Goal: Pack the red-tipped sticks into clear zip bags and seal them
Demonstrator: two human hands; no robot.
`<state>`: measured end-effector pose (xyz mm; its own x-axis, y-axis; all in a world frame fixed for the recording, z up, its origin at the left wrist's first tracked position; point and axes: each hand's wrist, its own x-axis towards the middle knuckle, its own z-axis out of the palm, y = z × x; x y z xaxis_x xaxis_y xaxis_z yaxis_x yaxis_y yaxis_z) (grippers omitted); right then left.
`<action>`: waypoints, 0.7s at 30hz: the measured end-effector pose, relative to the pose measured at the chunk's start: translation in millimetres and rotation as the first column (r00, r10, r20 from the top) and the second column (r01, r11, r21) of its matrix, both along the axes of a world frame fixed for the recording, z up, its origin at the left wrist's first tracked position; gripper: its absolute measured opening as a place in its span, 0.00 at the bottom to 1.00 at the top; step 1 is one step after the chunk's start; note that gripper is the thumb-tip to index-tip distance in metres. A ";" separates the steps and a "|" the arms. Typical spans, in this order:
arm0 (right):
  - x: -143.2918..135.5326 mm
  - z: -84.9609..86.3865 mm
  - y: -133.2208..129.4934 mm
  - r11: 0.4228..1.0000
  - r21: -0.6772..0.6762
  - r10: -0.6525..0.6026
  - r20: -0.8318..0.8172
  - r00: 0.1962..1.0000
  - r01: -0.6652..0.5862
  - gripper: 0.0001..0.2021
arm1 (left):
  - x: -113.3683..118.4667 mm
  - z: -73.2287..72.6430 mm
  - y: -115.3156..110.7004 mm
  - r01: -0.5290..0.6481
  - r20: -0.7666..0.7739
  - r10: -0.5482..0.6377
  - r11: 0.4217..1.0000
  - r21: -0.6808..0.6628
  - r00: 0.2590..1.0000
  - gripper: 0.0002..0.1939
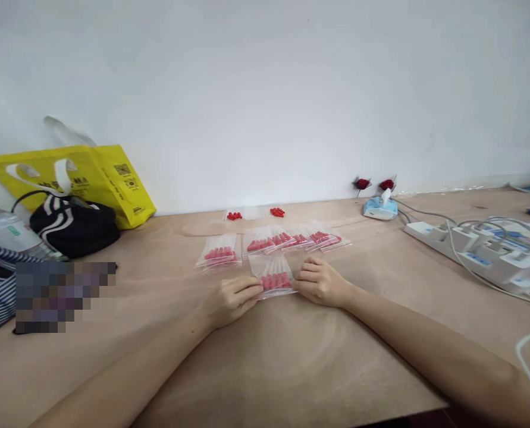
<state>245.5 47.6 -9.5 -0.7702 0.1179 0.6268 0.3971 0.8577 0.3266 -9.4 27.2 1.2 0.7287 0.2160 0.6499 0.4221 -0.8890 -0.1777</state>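
On plywood, clear bag [275, 278] lies between left hand [232, 300] and right hand [320, 283]

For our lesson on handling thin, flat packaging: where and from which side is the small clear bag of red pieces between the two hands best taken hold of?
Probably by its far, empty top strip. The clear bag lies flat on the table, with its red pieces bunched at the near end between the left hand and right hand. Coming from the wall side, fingers could pinch flat film rather than the lumpy contents.

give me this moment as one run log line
left hand: on bag edge | right hand: on bag edge | small clear bag of red pieces: flat on table
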 end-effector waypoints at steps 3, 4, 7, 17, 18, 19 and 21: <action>-2.2 0.3 -1.5 0.999 0.028 0.022 0.005 1.000 -0.022 0.09 | 1.5 1.7 -0.3 0.012 -0.019 -0.011 0.997 0.078 1.000 0.07; -2.7 0.7 -2.1 0.999 0.039 0.027 0.006 1.000 -0.028 0.09 | 1.5 2.5 0.1 0.024 -0.027 -0.021 0.994 0.111 0.999 0.07; -3.5 3.0 -4.4 0.995 0.083 0.048 0.022 0.999 -0.050 0.10 | 0.5 6.0 2.3 0.102 -0.074 -0.090 0.977 0.188 0.993 0.06; -2.5 9.9 -9.0 0.970 0.223 0.095 0.010 0.995 -0.095 0.10 | -11.3 12.3 6.6 0.185 -0.149 -0.156 0.960 0.209 0.977 0.07; -2.0 9.9 -9.4 0.966 0.242 0.095 -0.001 0.995 -0.092 0.10 | -11.9 11.5 6.8 0.177 -0.131 -0.151 0.960 0.219 0.980 0.07; -1.6 9.8 -9.8 0.961 0.262 0.092 -0.011 0.996 -0.086 0.09 | -12.4 10.6 7.1 0.165 -0.121 -0.140 0.960 0.226 0.983 0.06; -1.3 8.8 -10.7 0.953 0.296 0.084 -0.028 0.996 -0.072 0.09 | -12.6 9.2 8.0 0.143 -0.117 -0.118 0.961 0.235 0.986 0.06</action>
<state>244.2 36.9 -0.7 -0.7434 -0.1355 0.6549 0.3507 0.7549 0.5543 -21.9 35.1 10.3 0.8047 -0.0395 0.5924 0.2743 -0.8602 -0.4300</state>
